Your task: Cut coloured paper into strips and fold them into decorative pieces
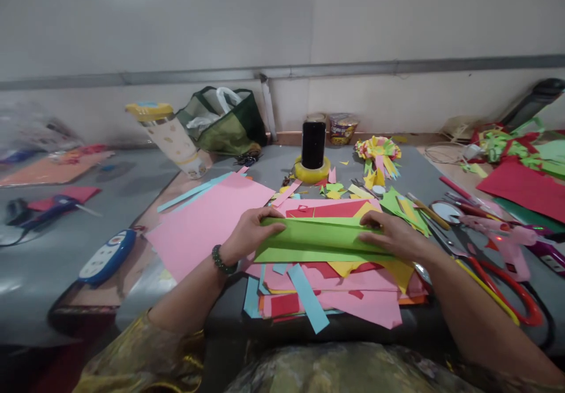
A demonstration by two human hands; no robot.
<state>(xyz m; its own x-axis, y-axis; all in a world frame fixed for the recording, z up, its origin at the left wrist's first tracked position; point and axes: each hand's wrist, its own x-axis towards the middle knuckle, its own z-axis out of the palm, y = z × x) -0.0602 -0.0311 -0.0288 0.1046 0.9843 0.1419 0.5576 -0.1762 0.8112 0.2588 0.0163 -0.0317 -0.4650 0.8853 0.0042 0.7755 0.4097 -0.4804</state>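
A bright green sheet of paper (320, 237), its upper part folded or curled over, stretches between my two hands. My left hand (253, 234) grips its left end, thumb on top. At the opposite end my right hand (388, 234) holds the paper with thumb and fingers. Under the green sheet lies a pile of coloured paper pieces, among them pink paper (366, 307), a light blue strip (309, 299) and a yellow piece (399, 272). A large pink sheet (212, 216) rests left of the pile, close to my left hand.
A phone (313, 145) stands upright on a yellow tape roll (312, 171). Red-handled scissors (507, 290) and a pink glue gun (503, 237) lie at right. At left are a tumbler (170, 140), a power strip (110, 256) and a blue glue gun (50, 212). A paper flower (378, 152) sits behind.
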